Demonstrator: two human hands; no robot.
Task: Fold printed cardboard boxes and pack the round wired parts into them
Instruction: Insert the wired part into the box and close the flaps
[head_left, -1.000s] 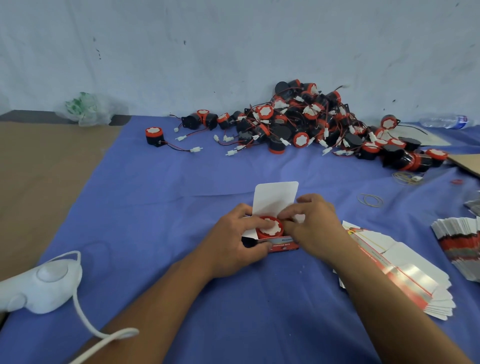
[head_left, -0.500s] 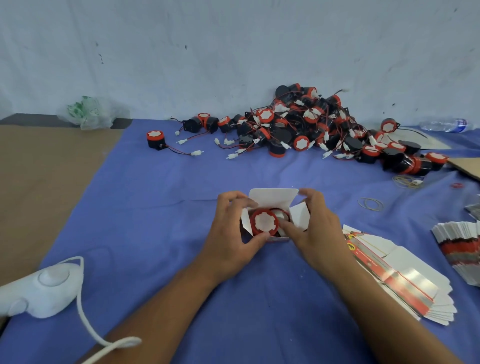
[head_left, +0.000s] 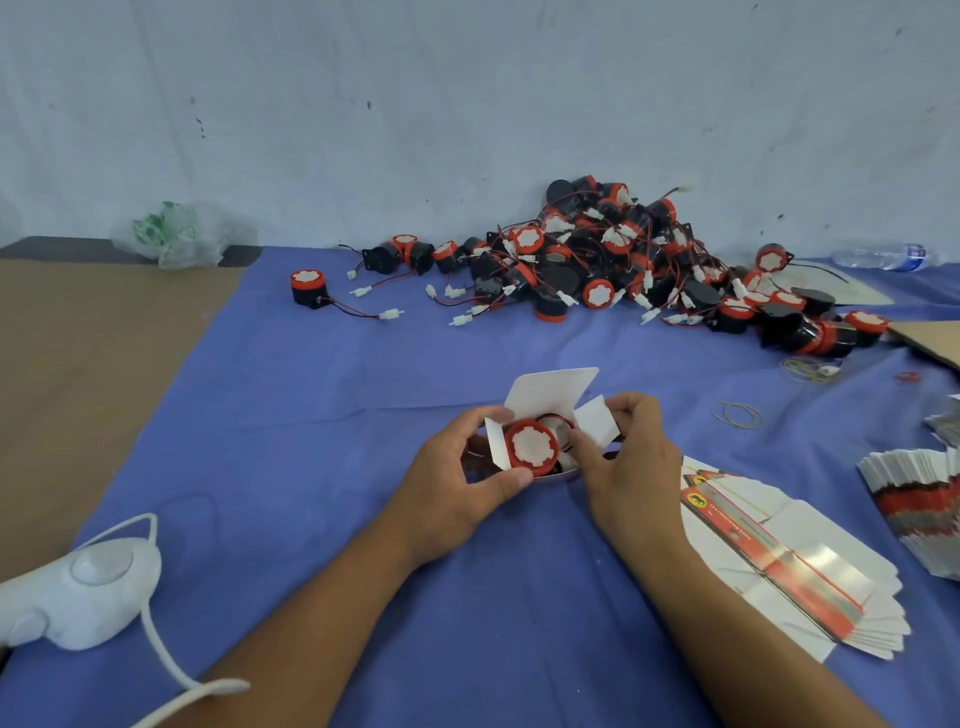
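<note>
Box (head_left: 550, 395): now tipped up — round part (head_left: 531, 446) seated (flaps open).
Hands: left hand (head_left: 457, 483), right hand (head_left: 628, 457) — fingers gripping it.
Next: close flaps.

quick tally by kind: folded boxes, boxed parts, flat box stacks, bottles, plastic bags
folded box: 1
part in the box: 1
flat box stacks: 2 (cropped grey thing at right edge unclear)
bottle: 1
plastic bag: 1
total: 6

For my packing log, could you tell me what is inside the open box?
One round part with a red rim and white face. The left hand and right hand grip the box; whatever lies under the part is covered.
</note>
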